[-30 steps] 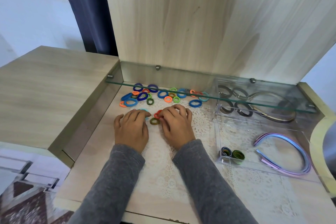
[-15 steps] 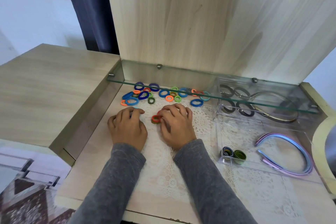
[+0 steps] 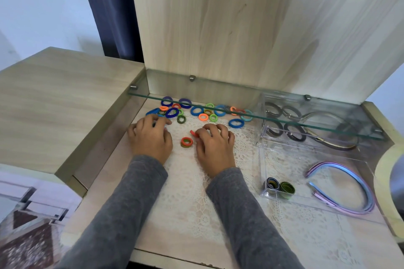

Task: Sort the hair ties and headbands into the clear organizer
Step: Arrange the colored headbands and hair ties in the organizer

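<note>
here the right hand (image 3: 215,146) pinches a red tie (image 3: 193,133); whether the left hand (image 3: 150,137) holds anything is unclear.

A person's two forearms, in grey sleeves, reach forward side by side over the counter; both hands are palm down, near each other but apart; the left hand (image 3: 150,138) has its fingers (image 3: 157,119) bent, tips lowered, and whether they hold anything cannot be told; the right hand (image 3: 215,147) curls its fingers (image 3: 210,128), thumb and forefinger pinching a red hair tie (image 3: 192,133).
</note>
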